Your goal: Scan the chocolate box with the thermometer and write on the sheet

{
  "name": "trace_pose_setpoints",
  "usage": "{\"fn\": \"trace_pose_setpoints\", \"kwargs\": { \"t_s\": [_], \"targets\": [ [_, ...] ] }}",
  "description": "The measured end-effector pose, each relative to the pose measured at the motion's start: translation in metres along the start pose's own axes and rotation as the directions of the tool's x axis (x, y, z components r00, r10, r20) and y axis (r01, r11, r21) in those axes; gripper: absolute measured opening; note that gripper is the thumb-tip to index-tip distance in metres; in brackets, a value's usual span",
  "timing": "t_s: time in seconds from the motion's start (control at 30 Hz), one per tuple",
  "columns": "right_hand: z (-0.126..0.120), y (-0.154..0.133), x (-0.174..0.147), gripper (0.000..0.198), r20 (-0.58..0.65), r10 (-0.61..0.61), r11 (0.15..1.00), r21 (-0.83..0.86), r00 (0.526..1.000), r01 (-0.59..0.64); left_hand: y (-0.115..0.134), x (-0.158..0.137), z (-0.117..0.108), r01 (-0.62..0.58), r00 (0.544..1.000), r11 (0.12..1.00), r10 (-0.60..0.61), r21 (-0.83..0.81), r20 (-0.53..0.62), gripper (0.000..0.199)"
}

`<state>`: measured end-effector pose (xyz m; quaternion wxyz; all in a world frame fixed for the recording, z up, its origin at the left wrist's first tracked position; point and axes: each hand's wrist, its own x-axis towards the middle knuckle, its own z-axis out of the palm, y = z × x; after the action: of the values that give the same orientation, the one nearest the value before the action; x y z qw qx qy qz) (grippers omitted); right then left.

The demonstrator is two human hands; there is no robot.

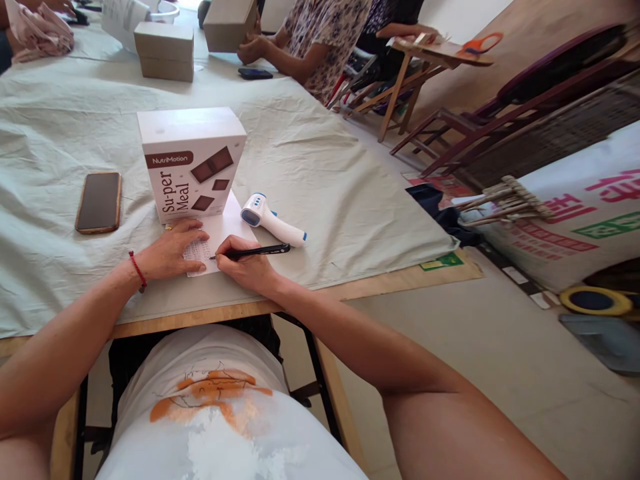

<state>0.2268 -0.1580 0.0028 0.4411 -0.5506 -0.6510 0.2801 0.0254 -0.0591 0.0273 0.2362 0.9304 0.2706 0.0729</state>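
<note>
Shirt: white with orange print, on the near side of the box, nearest of all.
Right hand: in front of the box, a little to its right; the thumb and fingers are pinching the pen.
Pen: black, lying almost level; its tip is at the paper, but if it touches I cannot tell.
Paper: white, at the near foot of the box, partly under the hands; it carries small marks, too small to read.
Left hand: flat on the paper, just before the box; the thumb is spread away from the fingers. A red bracelet is on its wrist.
Thermometer: white and blue, lying just right of the box.
Phone: left of the box, dark screen upward.
Box: standing upright on the pale cloth, marked "NutriMotion" and "Su-per Meal".
Carton: plain, well behind the box.
Other person: behind the box and to its right, holding a second carton.
Scissors: orange-handled, far behind the box, to the right.
</note>
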Motion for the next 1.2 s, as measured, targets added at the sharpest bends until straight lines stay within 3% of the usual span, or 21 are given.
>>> {"fn": "trace_pose_setpoints", "kwargs": {
  "t_s": [1.2],
  "targets": [
    [-0.0002, 0.0021, -0.0004, 0.005, -0.027, 0.046, 0.999, -0.009, 0.999, -0.046, -0.0022, 0.0009, 0.0034, 0.003, 1.0, 1.0, -0.004, -0.014, -0.024, 0.058]
  ]
}}
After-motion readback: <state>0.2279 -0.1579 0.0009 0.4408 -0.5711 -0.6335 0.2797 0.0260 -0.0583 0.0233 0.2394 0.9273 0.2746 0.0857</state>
